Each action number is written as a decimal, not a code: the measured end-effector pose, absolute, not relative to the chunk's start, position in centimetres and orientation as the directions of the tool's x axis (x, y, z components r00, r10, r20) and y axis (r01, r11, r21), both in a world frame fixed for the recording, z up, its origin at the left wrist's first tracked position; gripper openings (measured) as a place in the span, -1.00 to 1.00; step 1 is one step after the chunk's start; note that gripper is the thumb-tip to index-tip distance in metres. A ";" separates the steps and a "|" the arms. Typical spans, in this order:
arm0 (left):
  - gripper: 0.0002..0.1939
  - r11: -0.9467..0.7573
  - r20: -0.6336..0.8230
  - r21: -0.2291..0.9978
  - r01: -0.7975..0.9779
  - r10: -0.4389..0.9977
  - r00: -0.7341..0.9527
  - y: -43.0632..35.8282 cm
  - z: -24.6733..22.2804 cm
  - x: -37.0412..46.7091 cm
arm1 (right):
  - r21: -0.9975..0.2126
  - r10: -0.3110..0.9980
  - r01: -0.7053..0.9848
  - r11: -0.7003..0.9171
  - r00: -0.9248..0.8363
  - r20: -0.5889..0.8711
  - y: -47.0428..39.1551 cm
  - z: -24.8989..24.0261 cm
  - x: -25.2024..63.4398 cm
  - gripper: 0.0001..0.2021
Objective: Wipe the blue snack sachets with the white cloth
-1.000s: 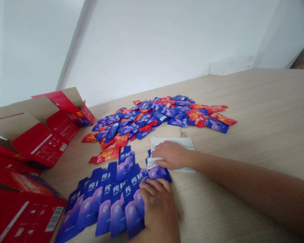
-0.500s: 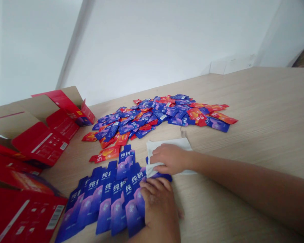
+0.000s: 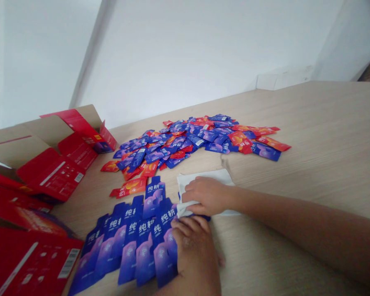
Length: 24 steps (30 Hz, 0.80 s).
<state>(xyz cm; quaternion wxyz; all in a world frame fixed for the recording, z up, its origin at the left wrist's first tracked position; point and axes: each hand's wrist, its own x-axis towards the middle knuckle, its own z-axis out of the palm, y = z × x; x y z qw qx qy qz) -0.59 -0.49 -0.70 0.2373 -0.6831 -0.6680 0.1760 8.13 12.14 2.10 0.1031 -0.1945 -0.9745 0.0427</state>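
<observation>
My right hand point(image 3: 205, 195) grips a white cloth point(image 3: 214, 176), fingers curled into its front fold. Beneath the cloth lies a blue sachet, mostly hidden, with a dark blue edge showing beside my left hand point(image 3: 195, 246). The left fingers are pressed together over this sachet's near part; their tips are partly hidden. Just to the left, several blue-purple sachets point(image 3: 129, 246) with white lettering lie face up in overlapping rows. One more blue sachet point(image 3: 154, 197) lies above the front row.
A loose heap of blue and red-orange sachets point(image 3: 185, 139) spreads across the wooden table point(image 3: 311, 135) farther back. Open red cartons point(image 3: 52, 174) stand along the left, one red box point(image 3: 33, 259) at the near corner. A small white box point(image 3: 267, 81) is against the white wall.
My right hand has shifted the cloth's front fold slightly toward the left hand. The left hand and the sachets have stayed nearly in place.
</observation>
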 end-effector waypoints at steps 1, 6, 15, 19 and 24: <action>-0.31 0.011 0.090 -0.564 0.826 0.995 0.048 -0.5 -0.7 -0.6 | -0.127 0.414 0.396 0.910 -0.893 0.179 12.2 2.1 8.1 -0.77; -0.19 0.011 0.083 -0.543 0.840 0.996 0.041 -0.5 -0.7 -0.6 | -0.139 0.601 0.586 0.799 -0.784 0.151 13.3 2.4 8.9 -0.76; -0.42 0.004 0.071 -0.585 0.811 0.996 0.046 -0.6 -0.8 -0.6 | -0.127 0.388 0.369 0.921 -0.899 0.201 12.2 2.1 8.2 -0.77; -0.36 0.024 0.093 -0.590 0.807 0.995 0.038 -0.6 -0.9 -0.5 | -0.132 0.536 0.519 0.844 -0.823 0.188 12.9 2.2 8.6 -0.78; -0.33 0.028 0.124 -0.568 0.822 0.991 0.051 -0.6 -1.0 -0.5 | -0.110 0.518 0.507 0.855 -0.835 0.184 12.4 2.6 8.7 -0.78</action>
